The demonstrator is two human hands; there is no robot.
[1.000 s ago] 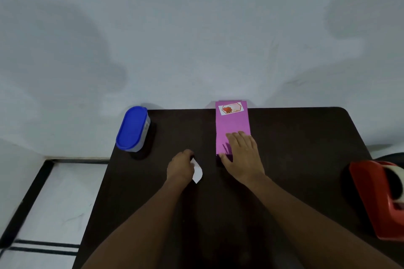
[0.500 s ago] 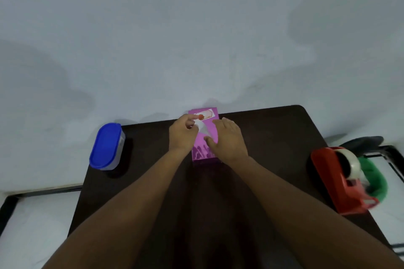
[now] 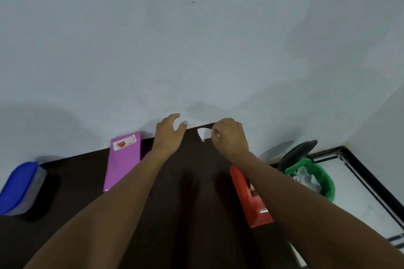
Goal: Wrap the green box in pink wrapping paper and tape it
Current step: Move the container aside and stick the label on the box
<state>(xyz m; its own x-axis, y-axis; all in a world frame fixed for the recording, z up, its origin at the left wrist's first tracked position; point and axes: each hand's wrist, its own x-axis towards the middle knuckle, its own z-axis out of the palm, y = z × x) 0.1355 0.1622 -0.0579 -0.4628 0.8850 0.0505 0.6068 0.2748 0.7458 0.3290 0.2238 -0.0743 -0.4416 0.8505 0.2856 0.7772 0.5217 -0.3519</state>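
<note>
The box wrapped in pink paper lies on the dark table at the left, with a white sticker bearing a red motif on its far end. My left hand is raised over the table's far edge, fingers spread and holding nothing. To its right, my right hand pinches a small white paper scrap between its fingertips. Both hands are away from the box. The red tape dispenser stands at the table's right edge, partly hidden by my right forearm.
A blue-lidded container sits at the table's left edge. On the floor to the right stands a green bin holding crumpled paper, with a black lid behind it. A pale wall rises just past the table's far edge.
The view has swung right. Both hands left the pink box and moved right. The white scrap passed from my left hand to my right hand.
</note>
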